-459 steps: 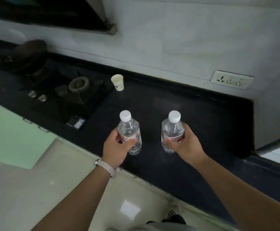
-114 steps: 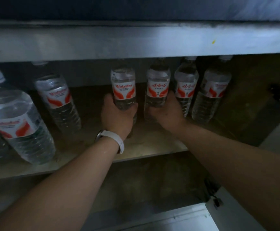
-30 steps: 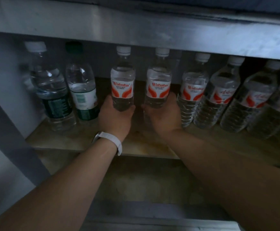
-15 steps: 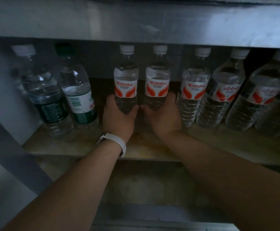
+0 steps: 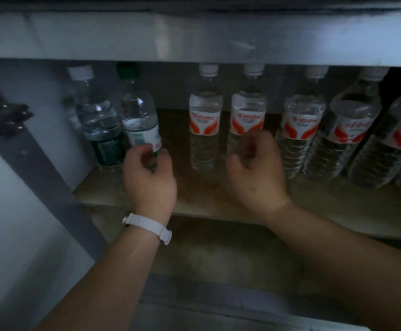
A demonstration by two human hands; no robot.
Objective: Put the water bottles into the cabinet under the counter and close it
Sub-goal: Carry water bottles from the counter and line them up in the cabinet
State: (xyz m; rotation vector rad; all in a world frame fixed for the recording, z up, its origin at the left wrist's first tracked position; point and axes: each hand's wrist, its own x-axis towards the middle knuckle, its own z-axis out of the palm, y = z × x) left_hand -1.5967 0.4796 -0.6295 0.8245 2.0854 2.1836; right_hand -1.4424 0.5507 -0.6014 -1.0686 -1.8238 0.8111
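- Two water btls w/ red-and-white "Wahaha" labels and white caps stand upright side by side, mid-shelf inside the cabinet (image 5: 51,96): left btl (image 5: 204,130), right btl (image 5: 246,115). Narrow gap betw. them, not touching.
- Shelf (image 5: 201,199) = pale wood board, upper level of the cabinet. Grey front rail (image 5: 194,37) runs across just above the caps.
- Left hand (image 5: 150,180): in front of the shelf edge, left of the left btl and apart from it. Fingers loosely curled inward, holding nothing. Tips are blurred and overlap the base of a green-label btl (image 5: 139,120); can't tell if they touch it.
- Right hand (image 5: 256,177): in front of the right btl's lower half, hiding it. Fingers loosely curled and blurred, thumb out to the left, not wrapped round the btl. Can't tell whether there is contact.
- White wristband (image 5: 148,228) on the left wrist.
- Far left of shelf: dark-label btl (image 5: 101,125) w/ white cap, just beside the green-label btl, which has a dark green cap.
- Right of the pair, more red-label btls in a row: near one (image 5: 299,130) just beside the right btl, then a second (image 5: 345,137) and a third (image 5: 390,149). They look tilted in the wide-angle view.
- Cabinet door (image 5: 15,235) stands open at left, pale panel w/ grey edge. Dark hinge (image 5: 5,118) near its top.
- Below the shelf: dim lower compartment (image 5: 218,259), too dark to make out any detail.
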